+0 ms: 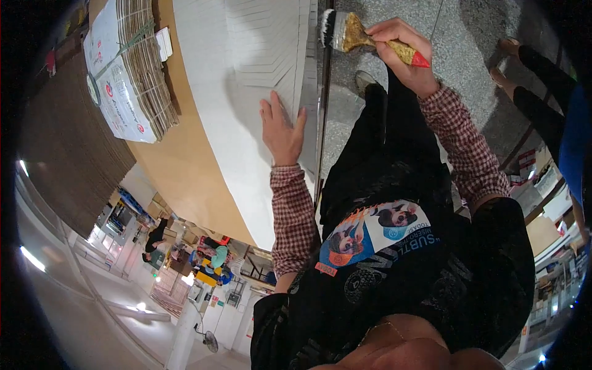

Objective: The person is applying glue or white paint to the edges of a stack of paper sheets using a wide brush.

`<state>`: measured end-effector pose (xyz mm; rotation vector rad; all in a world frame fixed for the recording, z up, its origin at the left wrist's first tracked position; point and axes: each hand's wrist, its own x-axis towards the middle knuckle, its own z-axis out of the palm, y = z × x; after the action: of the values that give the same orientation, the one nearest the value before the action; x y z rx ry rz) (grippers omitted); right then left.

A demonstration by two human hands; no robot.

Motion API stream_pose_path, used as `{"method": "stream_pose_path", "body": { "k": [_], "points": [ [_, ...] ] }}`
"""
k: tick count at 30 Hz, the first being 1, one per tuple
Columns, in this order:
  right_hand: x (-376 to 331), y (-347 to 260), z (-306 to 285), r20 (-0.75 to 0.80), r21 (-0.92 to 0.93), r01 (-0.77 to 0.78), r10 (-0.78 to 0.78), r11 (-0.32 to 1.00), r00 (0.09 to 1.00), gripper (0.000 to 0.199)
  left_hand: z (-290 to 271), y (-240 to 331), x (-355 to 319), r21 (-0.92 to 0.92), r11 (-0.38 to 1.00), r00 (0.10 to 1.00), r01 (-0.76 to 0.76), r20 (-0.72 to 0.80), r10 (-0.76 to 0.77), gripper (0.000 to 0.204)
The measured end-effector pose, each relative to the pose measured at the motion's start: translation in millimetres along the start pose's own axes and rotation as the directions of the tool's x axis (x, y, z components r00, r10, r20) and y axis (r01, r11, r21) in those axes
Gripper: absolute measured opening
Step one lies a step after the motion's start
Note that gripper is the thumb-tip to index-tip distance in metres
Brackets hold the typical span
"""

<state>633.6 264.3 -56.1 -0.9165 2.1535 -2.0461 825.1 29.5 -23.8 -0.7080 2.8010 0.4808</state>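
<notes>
My right hand [407, 54] is wrapped round the yellow handle of a wide, flat paintbrush [354, 34], whose end is red. Its bristles are dark, with white stuff along the tip, and hang just beyond the table's edge. Stretched-out fingers of my left hand [283, 131] rest on a stack of white paper sheets [213, 92]. Just beyond those fingertips, the sheets lie in a staggered fan of many thin stepped edges [265, 49]. Nothing shows in my left hand.
Beneath the white sheets lies a brown board or tabletop [179, 160]. A tied bundle of cardboard [132, 68] stands on it at the left. Speckled floor [456, 49] stretches to the right, where another person's legs [542, 74] show. More people and goods are at lower left.
</notes>
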Motion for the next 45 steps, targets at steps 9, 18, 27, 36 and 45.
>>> {"method": "stream_pose_path", "body": {
  "k": [9,18,27,36,45],
  "points": [
    [-5.9,13.7,20.6,0.046,0.010,0.022,-0.023,1.000,0.999,0.006,-15.1,-7.3,3.0,-0.237,0.970,0.994,0.057,0.104,-0.033,0.066],
    [-14.5,6.4,25.9,-0.011,-0.010,0.019,-0.020,1.000,1.000,0.005,-5.3,-4.7,4.7,-0.147,0.989,0.998,-0.004,0.067,0.013,0.068],
    [-51.9,-27.3,14.8,-0.084,0.143,-0.142,0.154,0.980,0.984,0.006,51.1,11.6,-20.9,0.070,0.997,0.971,0.041,-0.237,-0.023,0.094],
    [-54.3,-31.0,19.1,0.020,0.069,-0.162,0.161,0.984,0.987,0.007,30.5,-26.2,-58.4,0.100,0.990,0.993,0.097,-0.085,-0.088,0.094],
    [-32.6,-15.4,41.0,0.003,-0.019,0.038,-0.038,0.999,0.999,0.007,-9.7,-39.2,-49.8,-0.223,0.970,0.990,0.092,0.123,-0.066,0.069]
  ]
}}
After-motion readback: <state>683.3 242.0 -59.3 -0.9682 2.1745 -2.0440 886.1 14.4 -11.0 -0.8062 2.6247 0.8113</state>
